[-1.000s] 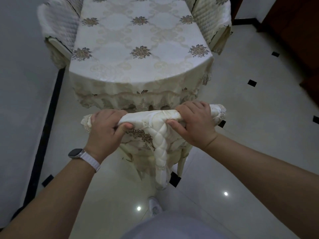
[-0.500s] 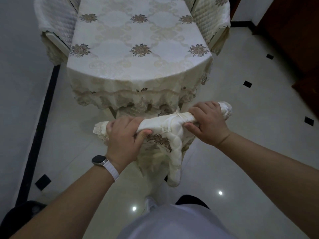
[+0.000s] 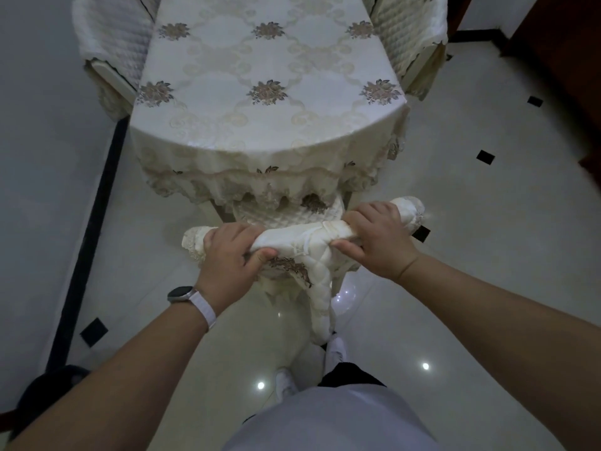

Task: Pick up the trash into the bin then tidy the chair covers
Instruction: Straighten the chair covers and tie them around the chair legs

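A cream quilted chair cover [image 3: 305, 244] is bunched over the top of a chair back in front of me, with a strip of it hanging down toward the floor. My left hand [image 3: 229, 255] grips the cover's left part and my right hand [image 3: 377, 239] grips its right part. Both fists are closed around the fabric. The chair seat [image 3: 279, 211] is pushed partly under the table. The chair's frame is mostly hidden by the cover and my hands.
The table with a floral cream tablecloth [image 3: 266, 92] stands right behind the chair. Two more covered chairs stand at the far left [image 3: 113, 43] and far right [image 3: 413, 37]. A dark round object [image 3: 48, 388] sits at the lower left by the wall. Glossy tiled floor surrounds all.
The chair with its cover has shifted toward the table, seat sliding under the tablecloth edge, with both hands still clamped on the cover. My view has shifted right and closer.
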A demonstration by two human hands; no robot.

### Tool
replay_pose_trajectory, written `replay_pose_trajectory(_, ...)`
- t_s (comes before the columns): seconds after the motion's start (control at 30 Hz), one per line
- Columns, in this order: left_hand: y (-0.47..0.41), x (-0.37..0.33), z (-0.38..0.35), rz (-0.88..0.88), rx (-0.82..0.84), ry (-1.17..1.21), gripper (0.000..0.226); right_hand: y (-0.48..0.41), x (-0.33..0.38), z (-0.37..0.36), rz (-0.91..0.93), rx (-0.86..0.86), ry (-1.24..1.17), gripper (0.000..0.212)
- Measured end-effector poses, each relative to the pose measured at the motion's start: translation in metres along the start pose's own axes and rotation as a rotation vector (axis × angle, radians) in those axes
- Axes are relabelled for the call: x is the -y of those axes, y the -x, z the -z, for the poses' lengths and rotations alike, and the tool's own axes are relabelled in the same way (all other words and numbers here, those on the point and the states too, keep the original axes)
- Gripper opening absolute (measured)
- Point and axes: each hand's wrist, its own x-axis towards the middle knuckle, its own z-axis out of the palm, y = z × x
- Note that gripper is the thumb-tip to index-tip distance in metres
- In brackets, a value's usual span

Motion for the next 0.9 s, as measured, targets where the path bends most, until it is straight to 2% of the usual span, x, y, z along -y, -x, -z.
replay_pose_trajectory(0.1,-0.004,0.004,-0.006,0.023,0.012,-0.015,0.043,-0.002,-0.007,-0.013,0.015,0.034,0.001,0.070)
replay_pose_trajectory(0.23,-0.009,0.007,-0.013,0.049,0.029,-0.061,0.046,-0.005,-0.016,-0.029,0.025,0.032,-0.018,0.069)
replay_pose_trajectory(0.4,-0.019,0.009,-0.027,0.091,0.056,-0.088,0.064,-0.010,-0.032,-0.041,0.009,0.060,-0.072,0.069)
replay_pose_trajectory(0.53,-0.024,0.012,-0.032,0.100,0.062,-0.057,0.050,-0.016,-0.036,-0.048,-0.018,0.085,-0.090,0.067)
replay_pose_trajectory(0.7,-0.029,0.024,-0.032,0.095,0.125,0.018,0.046,-0.016,-0.036,-0.051,-0.015,0.081,-0.074,0.055)
replay_pose_trajectory(0.9,-0.031,0.035,-0.027,0.080,0.142,0.065,0.044,-0.017,-0.027,-0.051,-0.043,0.117,-0.061,0.063)
